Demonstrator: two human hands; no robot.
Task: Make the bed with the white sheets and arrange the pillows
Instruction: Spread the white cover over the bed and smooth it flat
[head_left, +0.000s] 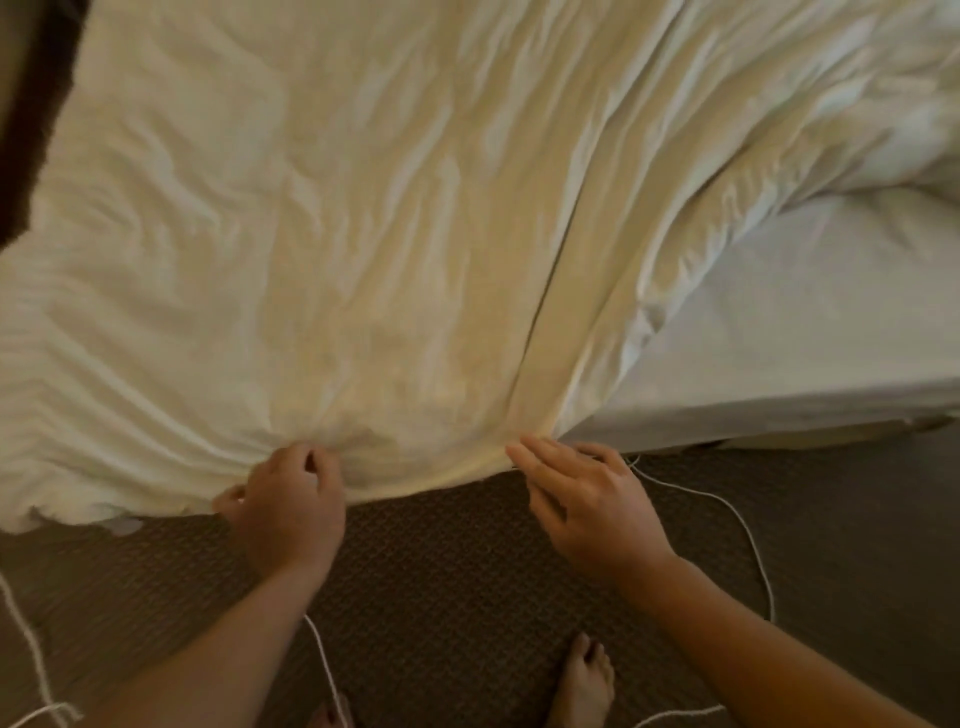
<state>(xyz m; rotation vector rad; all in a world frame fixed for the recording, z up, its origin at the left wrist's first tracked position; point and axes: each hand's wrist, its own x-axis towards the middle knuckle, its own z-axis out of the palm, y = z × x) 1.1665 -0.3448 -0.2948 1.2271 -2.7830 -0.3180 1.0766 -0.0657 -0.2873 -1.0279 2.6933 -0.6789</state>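
Here left hand (288, 512) grips sheet (363, 234) edge above carpet (441, 571); right hand (587, 499) perhaps touching.

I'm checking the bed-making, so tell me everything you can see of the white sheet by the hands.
The white sheet looks like soft creamy cotton, wrinkled and spread out wide. A long straight fold line runs up from its near edge. Its right side is heaped, baring the mattress. The near edge hangs above brown carpet. The left hand grips a bunch of that edge; the right hand touches it with straight fingers beside the fold.
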